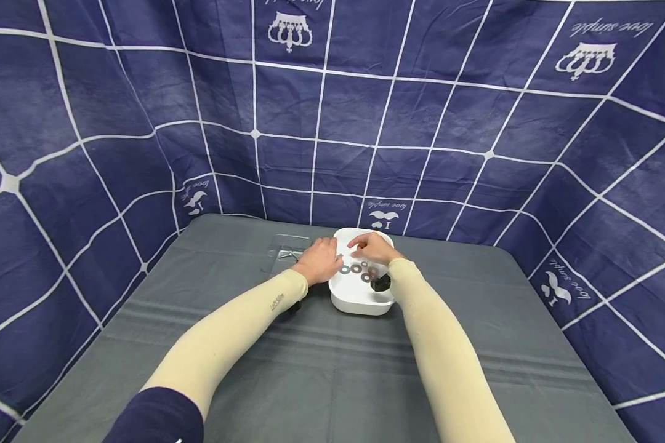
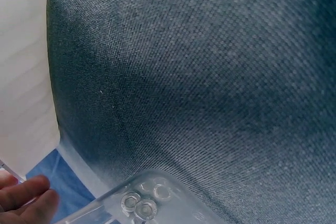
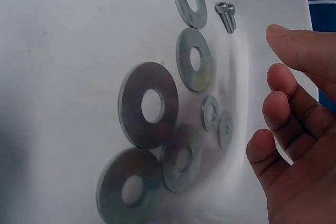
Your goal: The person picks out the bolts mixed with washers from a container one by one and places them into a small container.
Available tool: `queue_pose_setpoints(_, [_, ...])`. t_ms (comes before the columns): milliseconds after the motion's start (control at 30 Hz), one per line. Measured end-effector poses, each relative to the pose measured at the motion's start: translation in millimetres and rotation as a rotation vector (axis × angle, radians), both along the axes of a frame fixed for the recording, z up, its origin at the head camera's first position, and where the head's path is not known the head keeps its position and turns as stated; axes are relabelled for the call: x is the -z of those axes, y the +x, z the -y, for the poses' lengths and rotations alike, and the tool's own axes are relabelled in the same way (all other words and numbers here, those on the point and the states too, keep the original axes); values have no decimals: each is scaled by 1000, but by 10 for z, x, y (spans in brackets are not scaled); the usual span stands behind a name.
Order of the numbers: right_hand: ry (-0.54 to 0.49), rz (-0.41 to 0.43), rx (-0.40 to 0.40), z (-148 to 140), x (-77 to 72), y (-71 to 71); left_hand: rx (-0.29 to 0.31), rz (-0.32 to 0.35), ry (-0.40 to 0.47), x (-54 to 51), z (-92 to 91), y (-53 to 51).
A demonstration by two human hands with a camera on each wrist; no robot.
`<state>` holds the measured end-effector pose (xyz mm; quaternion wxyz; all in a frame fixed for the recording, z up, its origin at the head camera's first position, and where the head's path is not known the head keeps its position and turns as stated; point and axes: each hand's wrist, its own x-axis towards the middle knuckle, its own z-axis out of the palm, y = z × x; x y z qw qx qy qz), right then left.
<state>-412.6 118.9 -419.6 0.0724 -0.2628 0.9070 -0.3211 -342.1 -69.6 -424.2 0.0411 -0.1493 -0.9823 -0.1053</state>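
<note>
My right hand [image 1: 374, 247] hovers over the far part of a white tray [image 1: 360, 301], fingers loosely bent and nothing between them. In the right wrist view several flat washers [image 3: 148, 105] of different sizes lie on the tray floor, close to that hand [image 3: 299, 103]. Two small socket-head screws [image 3: 227, 17] lie beside them. At the tray's left rim rests my left hand [image 1: 321, 258]; its fingers [image 2: 29, 198] show at the lower left in the left wrist view. Left of it sits a clear plastic box [image 2: 178, 203] with socket-head screws [image 2: 144, 209] in it.
A grey cloth covers the table [image 1: 332, 381]. Behind and at both sides hangs a blue curtain [image 1: 354, 111] with white grid lines. A black wrist camera [image 1: 380, 283] on the right wrist hides part of the tray.
</note>
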Motion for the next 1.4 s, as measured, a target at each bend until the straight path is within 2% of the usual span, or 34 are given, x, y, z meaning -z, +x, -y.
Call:
queue_pose_setpoints(233, [-5,40,27,6,65,-8,0,-28,-25,12,-28,-11])
queue_pose_setpoints(433, [-21,102,54,28,147,-17,2,-20,-30,13,-47,-11])
queue_pose_setpoints(700, [-50,126,98,84,252,-28,5,-25,-65,23,-58,6])
queue_pose_setpoints(867, [-51,120,119,100,292,-41,2,-26,-63,6,-60,21])
queue_pose_setpoints(1033, [-27,70,118,126,293,-43,-12,-10,-70,-18,-56,23])
queue_pose_setpoints(1200, [-8,23,120,155,305,-41,-18,-14,-82,-10,-41,19])
queue_pose_setpoints(1400, [11,6,136,189,326,-37,-21,-25,-71,5,-24,25])
